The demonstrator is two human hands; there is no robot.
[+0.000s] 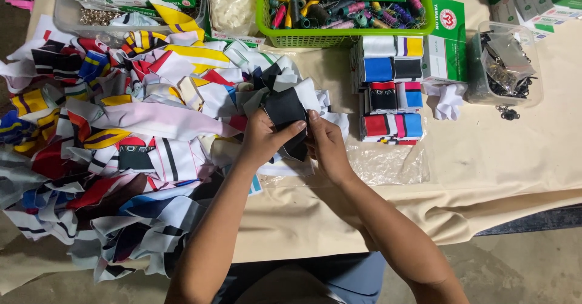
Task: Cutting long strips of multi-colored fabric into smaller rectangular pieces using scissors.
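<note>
Black fabric piece pinched between fingers of left hand and right hand

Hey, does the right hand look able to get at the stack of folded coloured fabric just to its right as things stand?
Probably yes. The right hand is busy gripping the black fabric piece with the left hand, but only clear plastic sheet lies between it and the folded fabric stack.

A cloth-covered desk carries a heap of colourful fabric scraps, a green basket of thread spools, folded fabric stacks, boxes and clear tubs.
</note>
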